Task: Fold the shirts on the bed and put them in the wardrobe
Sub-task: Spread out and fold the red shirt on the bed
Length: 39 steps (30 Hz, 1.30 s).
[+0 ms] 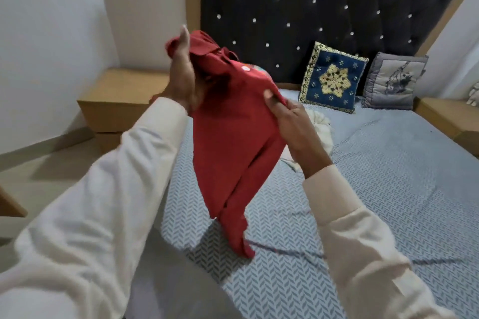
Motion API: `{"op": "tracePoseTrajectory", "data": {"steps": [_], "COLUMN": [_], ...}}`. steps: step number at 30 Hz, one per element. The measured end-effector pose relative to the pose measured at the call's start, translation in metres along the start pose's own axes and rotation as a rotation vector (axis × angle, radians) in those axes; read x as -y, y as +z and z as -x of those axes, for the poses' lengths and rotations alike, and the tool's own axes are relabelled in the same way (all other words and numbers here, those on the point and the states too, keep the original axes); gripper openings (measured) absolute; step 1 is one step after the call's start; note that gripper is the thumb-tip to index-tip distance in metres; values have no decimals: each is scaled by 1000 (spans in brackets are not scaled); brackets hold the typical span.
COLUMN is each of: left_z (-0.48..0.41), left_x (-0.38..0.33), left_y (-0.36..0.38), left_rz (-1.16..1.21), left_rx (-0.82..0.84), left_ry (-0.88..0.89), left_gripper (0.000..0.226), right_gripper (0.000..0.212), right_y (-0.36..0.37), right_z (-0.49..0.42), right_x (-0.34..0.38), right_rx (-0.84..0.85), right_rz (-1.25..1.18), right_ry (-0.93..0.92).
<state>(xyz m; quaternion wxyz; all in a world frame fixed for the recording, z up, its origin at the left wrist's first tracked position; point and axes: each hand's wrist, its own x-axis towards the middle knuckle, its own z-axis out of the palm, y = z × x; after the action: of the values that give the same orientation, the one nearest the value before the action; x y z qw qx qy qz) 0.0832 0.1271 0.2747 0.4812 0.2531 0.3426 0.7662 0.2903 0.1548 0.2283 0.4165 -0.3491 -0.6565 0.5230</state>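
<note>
Entry: folding stage, first garment in hand.

- Red shirt (228,137), soft cloth with a small coloured print near its upper part. It is held in the air at centre frame, above the near left part of the bed (388,176). The bed has a grey-blue sheet with a herringbone pattern. The shirt hangs lengthwise and bunched, and its lower tip just reaches the sheet.
- Left hand (181,77), white sleeve, centre-left of frame. It grips the gathered top of the red shirt with the thumb raised along the cloth. The other fingers are mostly hidden behind the fabric.
- Right hand (293,124), centre frame. Thumb and fingers pinch the shirt's right edge partway down.
- Crumpled white garment (322,122) lies on the sheet just behind the right hand. Possibly another shirt, but I cannot tell.
- Upper right of frame: a dark blue cushion with gold embroidery (334,77) and a grey printed cushion (394,80) lean on the black tufted headboard (311,8).
- A light wooden bedside table (121,96) stands at mid-left.

Progress, as a judgement: early.
- The red shirt shows no clean crease, so it is gathered or being straightened rather than folded.
- No folded stack is visible on the bed.
- The wardrobe is out of view, so nothing can be confirmed as stored.

Remaining: fold the red shirt, deal with the white garment if it is a shirt, and carry everything to the wardrobe.
</note>
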Motion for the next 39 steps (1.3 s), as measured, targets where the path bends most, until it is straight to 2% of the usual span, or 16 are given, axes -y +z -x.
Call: {"op": "tracePoseTrajectory", "data": {"steps": [2, 4, 7, 9, 11, 12, 14, 17, 20, 24, 27, 30, 33, 34, 37, 39], "left_z": [-15, -21, -35, -29, -9, 6, 36, 75, 88, 87, 77, 65, 54, 52, 56, 63], "left_x": [4, 22, 79, 124, 168, 189, 221, 250, 255, 238, 223, 192, 154, 143, 127, 134], "left_y": [17, 32, 23, 2, -33, -55, -94, -130, -146, -147, -147, -150, -165, -172, -193, -205], "left_rz": [-133, -346, -830, -1268, -1627, -1761, -1955, -2031, -2040, -1936, -1897, -1877, -1907, -1933, -1917, -1841], "left_rx": [57, 107, 263, 496, 631, 680, 695, 645, 597, 577, 531, 435, 351, 361, 383, 348], "left_ry": [-16, -101, -232, -279, -457, -531, -670, -695, -565, -539, -554, -607, -621, -643, -666, -631], "left_gripper": [71, 84, 87, 73, 71, 80, 95, 91, 65, 46, 43, 55, 48, 41, 20, 23], "right_gripper": [41, 32, 12, 39, 70, 73, 72, 69, 75, 80, 38, 10, 16, 19, 49, 59], "right_y": [-15, -30, -59, -85, -104, -109, -108, -87, -60, -45, -44, -36, -22, -21, -41, -62], "right_z": [-3, -1, 10, 22, 44, 55, 76, 94, 96, 83, 63, 48, 45, 44, 42, 46], "right_x": [-11, -30, -88, -145, -194, -218, -246, -264, -266, -263, -249, -236, -222, -223, -247, -267], "right_rx": [-100, -233, -492, -627, -618, -562, -441, -46, 321, 246, 312, 333, 350, 338, 192, 34], "right_rz": [-94, -129, -172, -73, 273, 424, 586, 741, 899, 1116, 1184, 1001, 601, 567, 879, 1030], "right_ry": [25, 52, 125, 320, 626, 728, 720, 540, 344, 278, 278, 156, 237, 266, 277, 374]}}
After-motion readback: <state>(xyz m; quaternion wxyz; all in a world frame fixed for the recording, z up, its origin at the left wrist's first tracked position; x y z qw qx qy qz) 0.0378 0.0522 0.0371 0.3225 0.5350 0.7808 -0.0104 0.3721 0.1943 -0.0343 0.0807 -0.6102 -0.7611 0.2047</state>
